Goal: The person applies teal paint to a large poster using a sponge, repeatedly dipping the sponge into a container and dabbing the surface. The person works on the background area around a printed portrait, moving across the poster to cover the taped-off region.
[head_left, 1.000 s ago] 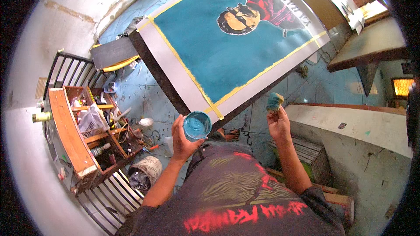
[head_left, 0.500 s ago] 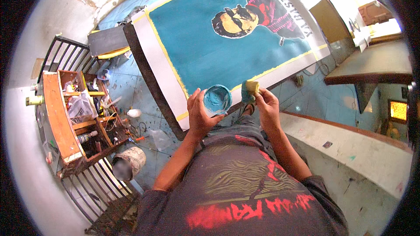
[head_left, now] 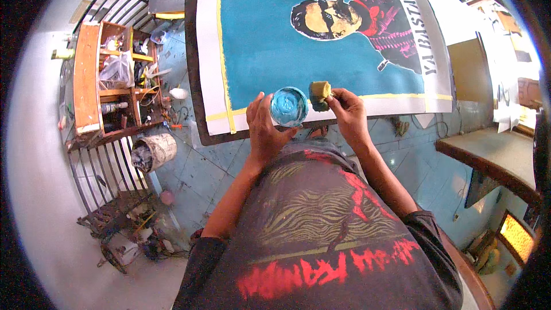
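Note:
My left hand is wrapped around a small round tub of teal paint, its open top facing up and paint smeared on its rim. Just to the right, my right hand pinches a yellow sponge whose left and lower parts are dark with paint. A small gap separates sponge and tub. Both are held over the near edge of a painted sheet. That sheet shows a portrait with sunglasses on a teal ground, turned sideways, with lettering at its right and yellow strips along the white border.
To the left stands an orange wooden shelf unit filled with clutter. A paint-stained bucket sits on the blue tiled floor. At right is a brown-edged counter. A dark board lies beneath the sheet.
The view has shifted, so the sheet sits farther right and higher. Tub and sponge have come slightly closer together, still apart. Both hands keep their holds.

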### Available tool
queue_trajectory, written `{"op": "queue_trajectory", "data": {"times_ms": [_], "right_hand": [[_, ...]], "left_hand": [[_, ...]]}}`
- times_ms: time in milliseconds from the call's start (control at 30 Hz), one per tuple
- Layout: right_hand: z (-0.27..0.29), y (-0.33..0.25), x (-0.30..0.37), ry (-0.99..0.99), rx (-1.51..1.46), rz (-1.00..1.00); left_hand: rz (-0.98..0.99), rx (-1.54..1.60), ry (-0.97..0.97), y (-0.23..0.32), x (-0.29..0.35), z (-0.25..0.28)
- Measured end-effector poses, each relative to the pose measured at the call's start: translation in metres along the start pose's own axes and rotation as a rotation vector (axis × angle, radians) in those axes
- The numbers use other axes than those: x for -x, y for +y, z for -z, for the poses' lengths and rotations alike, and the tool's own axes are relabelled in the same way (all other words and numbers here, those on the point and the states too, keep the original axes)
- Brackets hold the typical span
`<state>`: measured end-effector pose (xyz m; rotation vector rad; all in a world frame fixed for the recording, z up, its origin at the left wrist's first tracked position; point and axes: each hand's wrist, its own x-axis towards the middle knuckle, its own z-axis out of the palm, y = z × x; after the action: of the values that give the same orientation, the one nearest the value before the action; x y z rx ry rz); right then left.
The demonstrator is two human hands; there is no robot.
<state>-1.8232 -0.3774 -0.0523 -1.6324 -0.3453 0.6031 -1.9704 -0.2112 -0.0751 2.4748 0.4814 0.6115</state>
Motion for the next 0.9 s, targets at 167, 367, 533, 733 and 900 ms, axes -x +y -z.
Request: {"op": "queue_trajectory", "data": {"times_ms": [167,367,533,733,900], "right_hand": [[-0.013,-0.035,-0.011,-0.075,0.272,0.179],[-0.026,-0.044,-0.028,-0.094,0.578,0.355],[-0.041,-0.042,-0.034,-0.076,0.559,0.369],[-0.041,-0.022,-0.046,-0.198,0.18,0.017],[-0.03,-0.017,-0.042,-0.339,-0.644,-0.337]], "left_hand": [[-0.03,-0.001,0.088,0.006,-0.013,-0.004],[-0.07,-0.015,0.132,0.005,-0.025,-0.005],[-0.114,-0.061,0.144,-0.002,-0.031,0.001],[-0.088,-0.086,0.121,-0.008,-0.034,0.011],[-0.064,-0.05,0.139,-0.014,-0.034,0.019]]}}
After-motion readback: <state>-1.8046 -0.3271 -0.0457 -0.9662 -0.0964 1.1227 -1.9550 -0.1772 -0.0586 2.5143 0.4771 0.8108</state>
